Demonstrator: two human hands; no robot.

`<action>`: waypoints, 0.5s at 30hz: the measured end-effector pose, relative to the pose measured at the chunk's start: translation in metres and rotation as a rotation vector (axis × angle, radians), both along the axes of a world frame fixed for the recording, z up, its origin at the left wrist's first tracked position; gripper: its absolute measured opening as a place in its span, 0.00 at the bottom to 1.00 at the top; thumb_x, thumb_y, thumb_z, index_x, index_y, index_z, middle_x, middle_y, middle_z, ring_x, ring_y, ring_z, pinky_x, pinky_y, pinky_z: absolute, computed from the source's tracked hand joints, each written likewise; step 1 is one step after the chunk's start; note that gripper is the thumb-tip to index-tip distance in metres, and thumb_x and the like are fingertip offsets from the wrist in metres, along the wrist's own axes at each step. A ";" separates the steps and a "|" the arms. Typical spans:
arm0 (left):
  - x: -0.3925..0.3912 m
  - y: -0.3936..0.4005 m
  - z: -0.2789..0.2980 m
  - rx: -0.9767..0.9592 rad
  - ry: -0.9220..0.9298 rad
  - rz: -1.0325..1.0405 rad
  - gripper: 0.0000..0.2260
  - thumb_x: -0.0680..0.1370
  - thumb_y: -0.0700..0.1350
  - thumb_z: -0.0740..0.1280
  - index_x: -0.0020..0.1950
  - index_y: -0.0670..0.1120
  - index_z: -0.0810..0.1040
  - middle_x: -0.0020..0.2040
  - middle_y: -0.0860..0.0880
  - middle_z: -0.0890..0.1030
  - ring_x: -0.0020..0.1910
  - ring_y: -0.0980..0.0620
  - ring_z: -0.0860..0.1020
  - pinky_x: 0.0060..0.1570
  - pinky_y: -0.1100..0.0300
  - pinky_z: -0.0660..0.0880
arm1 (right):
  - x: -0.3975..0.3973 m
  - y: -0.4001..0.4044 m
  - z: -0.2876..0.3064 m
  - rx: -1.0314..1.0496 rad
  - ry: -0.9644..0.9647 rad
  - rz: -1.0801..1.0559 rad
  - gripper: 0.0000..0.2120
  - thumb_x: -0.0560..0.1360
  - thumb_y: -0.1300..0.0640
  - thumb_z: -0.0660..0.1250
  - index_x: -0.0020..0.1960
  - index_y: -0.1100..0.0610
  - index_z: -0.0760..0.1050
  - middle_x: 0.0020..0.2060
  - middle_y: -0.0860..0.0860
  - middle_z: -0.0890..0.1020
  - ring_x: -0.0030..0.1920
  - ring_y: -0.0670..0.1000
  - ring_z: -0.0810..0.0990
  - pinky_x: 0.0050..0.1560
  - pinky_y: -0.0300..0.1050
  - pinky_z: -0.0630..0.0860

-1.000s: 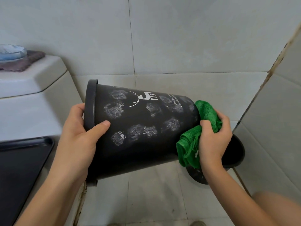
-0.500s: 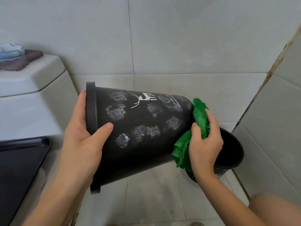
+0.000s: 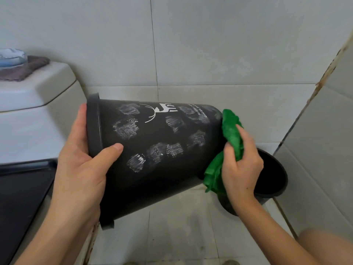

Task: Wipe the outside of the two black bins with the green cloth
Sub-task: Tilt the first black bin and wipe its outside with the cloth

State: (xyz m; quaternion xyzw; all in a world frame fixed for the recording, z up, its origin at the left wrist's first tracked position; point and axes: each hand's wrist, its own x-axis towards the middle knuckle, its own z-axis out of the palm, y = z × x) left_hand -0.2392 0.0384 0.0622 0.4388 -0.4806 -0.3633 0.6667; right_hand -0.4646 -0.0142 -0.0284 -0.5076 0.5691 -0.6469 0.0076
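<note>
Fingers of the left hand [image 3: 80,169] grasp the rim of the tilted black bin [image 3: 162,159] at centre frame. Right hand [image 3: 241,167] clutches the green cloth [image 3: 231,129] against its base; second bin [image 3: 275,180] stands lower right.

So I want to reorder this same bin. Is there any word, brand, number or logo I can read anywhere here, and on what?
White deer logo: a picture only, no words, printed on the side of the held bin.
Small white lines of text beside the deer, on the same bin: too small and blurred to read.
Second bin, green cloth, toilet tank: no text visible.
</note>
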 end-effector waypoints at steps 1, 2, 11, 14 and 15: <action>0.000 0.001 0.000 0.000 0.009 -0.001 0.30 0.77 0.27 0.60 0.60 0.65 0.72 0.55 0.65 0.82 0.56 0.58 0.82 0.54 0.56 0.79 | -0.001 0.000 0.002 -0.006 -0.017 -0.011 0.20 0.74 0.59 0.62 0.66 0.57 0.75 0.62 0.53 0.79 0.62 0.50 0.77 0.63 0.54 0.74; -0.001 0.001 0.000 -0.005 0.016 -0.004 0.30 0.77 0.27 0.60 0.60 0.65 0.72 0.55 0.65 0.82 0.56 0.58 0.82 0.55 0.55 0.79 | 0.001 0.001 0.002 -0.033 0.029 -0.026 0.20 0.74 0.60 0.62 0.65 0.59 0.75 0.63 0.55 0.79 0.64 0.52 0.76 0.65 0.54 0.73; -0.009 0.001 -0.006 -0.011 -0.021 -0.016 0.34 0.76 0.26 0.61 0.74 0.57 0.66 0.59 0.59 0.82 0.57 0.54 0.82 0.56 0.49 0.78 | 0.030 0.020 -0.009 -0.214 0.493 0.097 0.18 0.71 0.65 0.64 0.61 0.62 0.78 0.62 0.57 0.78 0.65 0.57 0.76 0.68 0.47 0.70; -0.007 0.004 -0.005 -0.022 -0.019 -0.044 0.35 0.76 0.26 0.61 0.75 0.56 0.65 0.61 0.57 0.81 0.59 0.53 0.81 0.59 0.46 0.77 | 0.017 0.010 0.000 -0.191 0.391 0.025 0.18 0.70 0.65 0.63 0.59 0.63 0.79 0.60 0.58 0.80 0.63 0.56 0.77 0.67 0.46 0.70; -0.008 0.004 -0.006 -0.032 -0.023 -0.060 0.35 0.76 0.25 0.60 0.76 0.56 0.65 0.62 0.56 0.81 0.60 0.52 0.80 0.60 0.43 0.76 | 0.016 0.009 0.003 -0.179 0.353 0.007 0.18 0.70 0.65 0.62 0.59 0.63 0.80 0.59 0.58 0.80 0.63 0.56 0.77 0.68 0.45 0.70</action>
